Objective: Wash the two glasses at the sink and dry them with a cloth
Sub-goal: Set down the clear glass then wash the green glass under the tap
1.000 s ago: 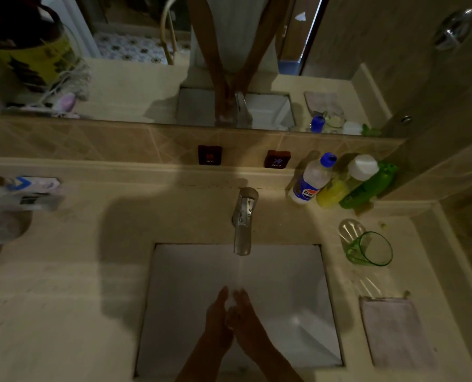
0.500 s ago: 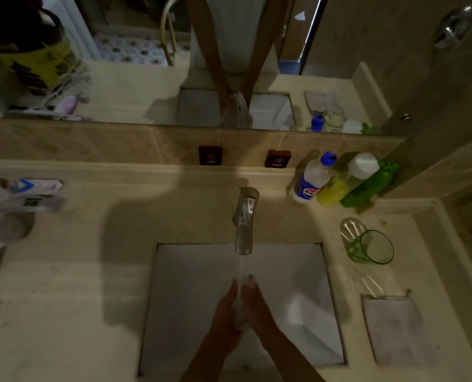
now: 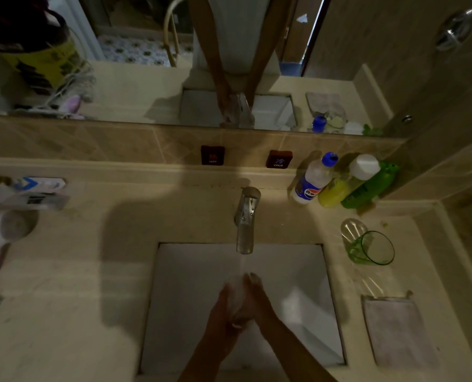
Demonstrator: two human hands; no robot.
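Both hands are held together under the running tap (image 3: 245, 221) in the sink (image 3: 190, 271): the left hand (image 3: 223, 307) and right hand (image 3: 259, 296) are pressed palm to palm, fingers fairly straight, nothing visibly gripped, though blur hides detail. The green glass (image 3: 372, 248) and clear glass (image 3: 352, 230) stand touching on the counter, well apart from the hands, behind the cloth (image 3: 397, 329). Compared with half a second earlier, the hands are seen slightly lower and more blurred.

Domestic bathroom washstand: a rectangular white sink (image 3: 190, 271) set into a beige stone surface (image 3: 63, 285), a chrome tap (image 3: 245, 219) running, a wall mirror (image 3: 146, 78) above red hot and cold labels (image 3: 212, 155), and plastic toiletry bottles (image 3: 339, 183) in the corner.
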